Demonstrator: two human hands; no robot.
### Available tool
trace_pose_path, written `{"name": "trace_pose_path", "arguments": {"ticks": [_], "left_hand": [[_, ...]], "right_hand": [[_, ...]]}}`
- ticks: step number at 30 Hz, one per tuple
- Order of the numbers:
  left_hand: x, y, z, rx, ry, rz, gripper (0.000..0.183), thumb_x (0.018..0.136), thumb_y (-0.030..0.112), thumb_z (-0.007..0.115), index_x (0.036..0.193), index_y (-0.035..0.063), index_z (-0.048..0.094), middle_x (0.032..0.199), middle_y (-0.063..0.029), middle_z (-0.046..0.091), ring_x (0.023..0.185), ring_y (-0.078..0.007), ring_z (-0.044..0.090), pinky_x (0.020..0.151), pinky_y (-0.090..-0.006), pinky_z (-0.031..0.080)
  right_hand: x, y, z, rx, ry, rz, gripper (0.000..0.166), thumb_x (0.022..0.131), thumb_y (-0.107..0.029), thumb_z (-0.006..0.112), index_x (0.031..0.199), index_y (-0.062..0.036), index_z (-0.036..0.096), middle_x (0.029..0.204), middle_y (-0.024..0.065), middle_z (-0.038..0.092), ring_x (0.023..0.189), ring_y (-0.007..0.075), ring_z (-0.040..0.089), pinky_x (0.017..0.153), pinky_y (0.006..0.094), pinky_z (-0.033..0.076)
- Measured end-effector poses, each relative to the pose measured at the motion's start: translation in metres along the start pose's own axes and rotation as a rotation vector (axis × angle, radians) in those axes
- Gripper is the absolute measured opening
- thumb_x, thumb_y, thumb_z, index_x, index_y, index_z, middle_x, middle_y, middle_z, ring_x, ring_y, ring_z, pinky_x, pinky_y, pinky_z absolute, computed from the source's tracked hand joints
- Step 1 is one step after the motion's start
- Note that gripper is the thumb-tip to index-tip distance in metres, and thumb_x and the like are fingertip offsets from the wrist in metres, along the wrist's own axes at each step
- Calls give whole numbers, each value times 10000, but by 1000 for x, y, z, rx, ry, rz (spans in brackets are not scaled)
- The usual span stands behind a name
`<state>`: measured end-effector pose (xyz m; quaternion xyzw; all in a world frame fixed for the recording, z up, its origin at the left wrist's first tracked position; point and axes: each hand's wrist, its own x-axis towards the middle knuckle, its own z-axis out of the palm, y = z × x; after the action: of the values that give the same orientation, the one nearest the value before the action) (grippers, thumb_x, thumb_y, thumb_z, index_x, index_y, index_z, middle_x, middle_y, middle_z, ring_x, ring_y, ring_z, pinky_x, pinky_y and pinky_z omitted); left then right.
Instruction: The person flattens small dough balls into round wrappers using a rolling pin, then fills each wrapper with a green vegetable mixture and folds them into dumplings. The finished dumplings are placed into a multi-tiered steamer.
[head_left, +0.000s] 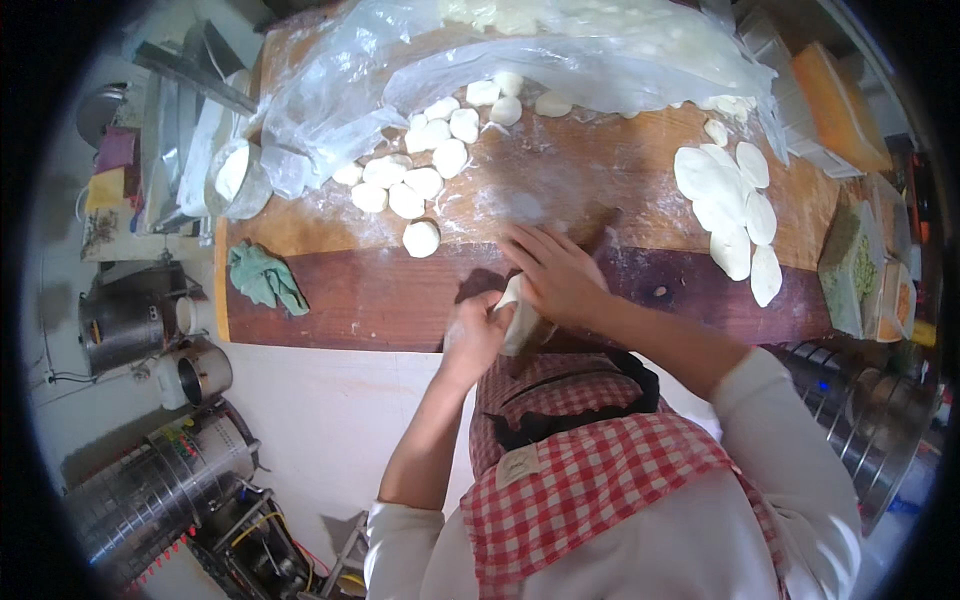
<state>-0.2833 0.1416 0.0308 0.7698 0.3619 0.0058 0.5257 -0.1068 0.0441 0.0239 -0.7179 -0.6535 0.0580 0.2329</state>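
My left hand pinches the edge of a flattened piece of dough near the table's front edge. Just above and to the right of it, my right hand lies with its fingers stretched out over a rolling pin, which is partly hidden. One round dough piece sits left of my hands. Behind it are several more small dough pieces, close together on the floured wooden table. On the right, several thin rolled dough rounds overlap.
A clear plastic sheet covers more dough at the back. To the left stand a metal bowl of flour and a crumpled green cloth. Containers of chopped green filling and orange food line the right side. Metal pots stand lower left.
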Motion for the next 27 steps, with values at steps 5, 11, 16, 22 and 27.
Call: {"name": "trace_pose_path", "arguments": {"ticks": [5, 11, 16, 22, 27], "left_hand": [[12, -4, 17, -355, 10, -250, 385, 1060, 249, 543, 1348, -5, 534, 1133, -106, 674, 1029, -168, 619, 892, -321, 507], [121, 92, -5, 113, 249, 430, 613, 944, 207, 684, 1464, -22, 454, 1458, -250, 509, 1378, -431, 445, 1118, -523, 420], [163, 0, -7, 719, 459, 455, 392, 793, 25, 696, 1180, -23, 649, 1137, -207, 606, 1047, -356, 556, 908, -465, 534], [64, 53, 74, 618, 211, 679, 583, 941, 233, 614, 1468, 29, 471, 1485, -205, 451, 1432, -337, 385, 1217, -482, 271], [93, 42, 82, 279, 115, 511, 572, 968, 221, 591, 1503, 73, 454, 1563, -197, 395, 1502, -327, 302, 1239, -483, 229]], "right_hand": [[-70, 37, -1, -49, 35, 30, 423, 813, -151, 666, 1226, -63, 633, 1144, 108, 618, 1131, 318, 569, 991, 482, 434], [-121, 56, -30, -53, 220, 304, 282, 816, -78, 631, 1098, -68, 624, 961, 134, 557, 951, 344, 560, 872, 476, 418], [-93, 36, -13, 32, 223, 161, 257, 800, -77, 654, 1052, -60, 609, 941, 98, 565, 933, 304, 566, 843, 444, 417], [-74, 80, -30, -50, 136, 150, 286, 814, -113, 650, 1090, -49, 610, 1040, 126, 571, 1012, 316, 554, 903, 451, 424], [-42, 85, -35, 48, 34, 171, 422, 861, -183, 635, 1252, -30, 590, 1317, 169, 559, 1291, 337, 482, 1108, 489, 365]]}}
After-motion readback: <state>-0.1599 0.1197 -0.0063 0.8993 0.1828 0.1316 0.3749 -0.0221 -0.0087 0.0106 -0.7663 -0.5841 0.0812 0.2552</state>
